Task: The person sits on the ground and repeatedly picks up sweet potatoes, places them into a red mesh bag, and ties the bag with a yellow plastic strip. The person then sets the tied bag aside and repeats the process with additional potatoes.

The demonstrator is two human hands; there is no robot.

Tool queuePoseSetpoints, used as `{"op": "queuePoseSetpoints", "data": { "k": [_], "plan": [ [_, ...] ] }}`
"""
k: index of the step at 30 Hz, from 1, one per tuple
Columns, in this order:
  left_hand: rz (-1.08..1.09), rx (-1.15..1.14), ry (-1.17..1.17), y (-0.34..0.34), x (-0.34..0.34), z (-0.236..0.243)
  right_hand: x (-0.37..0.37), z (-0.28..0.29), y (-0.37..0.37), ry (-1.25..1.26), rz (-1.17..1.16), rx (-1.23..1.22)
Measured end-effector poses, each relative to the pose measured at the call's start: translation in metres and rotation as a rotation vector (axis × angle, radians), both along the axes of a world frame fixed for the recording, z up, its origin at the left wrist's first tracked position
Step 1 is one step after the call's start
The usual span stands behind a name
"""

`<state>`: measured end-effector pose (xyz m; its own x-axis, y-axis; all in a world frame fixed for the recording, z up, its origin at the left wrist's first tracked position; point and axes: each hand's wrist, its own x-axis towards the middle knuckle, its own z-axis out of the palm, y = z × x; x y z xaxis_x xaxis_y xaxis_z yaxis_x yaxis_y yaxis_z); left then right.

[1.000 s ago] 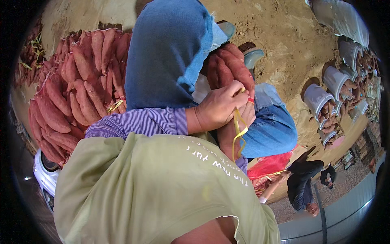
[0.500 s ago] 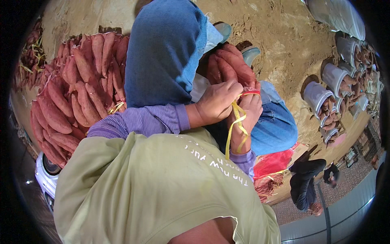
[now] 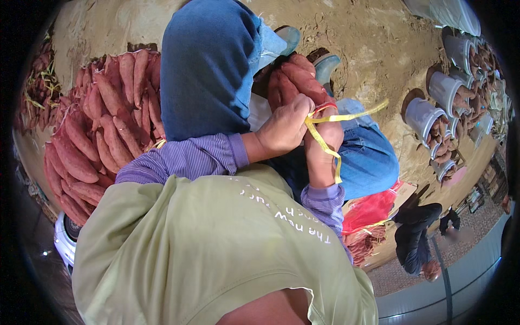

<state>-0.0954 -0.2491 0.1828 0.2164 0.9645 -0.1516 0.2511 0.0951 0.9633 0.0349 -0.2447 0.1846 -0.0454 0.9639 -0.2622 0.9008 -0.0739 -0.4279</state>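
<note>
The brown dirt floor (image 3: 374, 59), scuffed and uneven, runs under everything until the dark round border cuts it off. The wearer's green top (image 3: 216, 249) covers much of the lower middle, hiding what lies beneath. On the left, a large heap of red sweet potatoes (image 3: 103, 135) is partly blocked by a bent denim knee (image 3: 203, 70); below the heap, only a slice of a pale car (image 3: 64, 244) shows. At right, a person in dark clothes (image 3: 416, 235) is near a pale wall, small and blurred. White buckets (image 3: 424, 120) lie tipped toward spilled roots too small to make out.

Between the wearer's boots (image 3: 326, 69) is a bag of sweet potatoes (image 3: 298, 80), its near part covered by the hands. The left hand (image 3: 283, 127) is pinched closed on a yellow tie (image 3: 346, 117), fingertips hidden. The right hand (image 3: 325, 132) is at the bag's red rim (image 3: 325, 106); its fingertips are covered, so I cannot tell how firmly it grips. The tie's two loose ends hang free.
</note>
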Motion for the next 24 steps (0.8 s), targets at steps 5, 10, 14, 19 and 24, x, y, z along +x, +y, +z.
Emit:
{"op": "queuePoseSetpoints", "data": {
  "k": [5,10,14,19,24],
  "plan": [
    [0.034,0.054,0.033,0.003,0.006,-0.009,0.004,-0.006,0.006,-0.144,0.045,-0.043],
    [0.038,0.026,0.091,0.001,0.001,-0.007,0.007,-0.011,0.011,-0.202,0.057,0.046],
    [0.111,0.034,0.133,0.001,-0.007,0.001,0.011,-0.001,0.002,-0.137,0.162,0.190],
    [0.108,-0.024,0.078,0.001,-0.010,0.007,0.026,0.023,-0.015,-0.021,0.274,0.190],
    [0.107,-0.064,0.080,0.003,-0.013,0.010,0.034,0.067,-0.028,0.090,0.274,0.358]
  ]
}}
